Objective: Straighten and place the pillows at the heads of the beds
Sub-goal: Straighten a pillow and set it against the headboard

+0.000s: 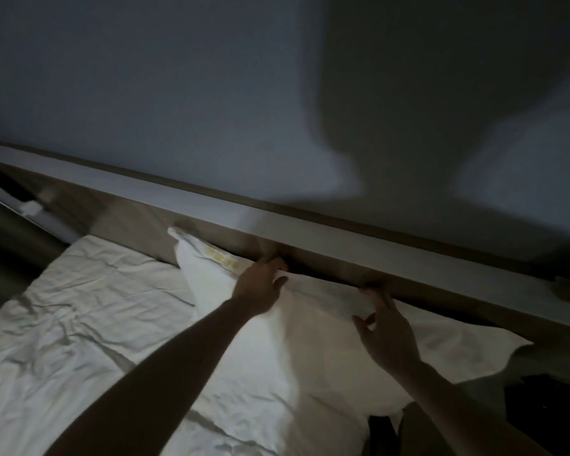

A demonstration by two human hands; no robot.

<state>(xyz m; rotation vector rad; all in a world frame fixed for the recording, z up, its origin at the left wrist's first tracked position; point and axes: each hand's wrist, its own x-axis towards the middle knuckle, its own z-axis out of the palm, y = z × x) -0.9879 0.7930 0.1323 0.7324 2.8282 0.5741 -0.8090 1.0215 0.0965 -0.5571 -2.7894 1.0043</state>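
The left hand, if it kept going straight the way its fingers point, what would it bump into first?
Most likely the headboard. The left hand grips the top edge of the pillow, fingers aimed at that panel right behind it. In this dim picture the gap between them looks tiny, though depth is hard to judge.

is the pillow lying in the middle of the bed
No, the pillow sits at the head end, its top edge against the headboard, under both hands.

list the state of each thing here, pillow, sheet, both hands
pillow: lying at the head of the bed, top edge against the headboard
sheet: spread on the bed, wrinkled
left hand: gripping the pillow's top edge
right hand: fingers on the pillow's top edge, grip unclear
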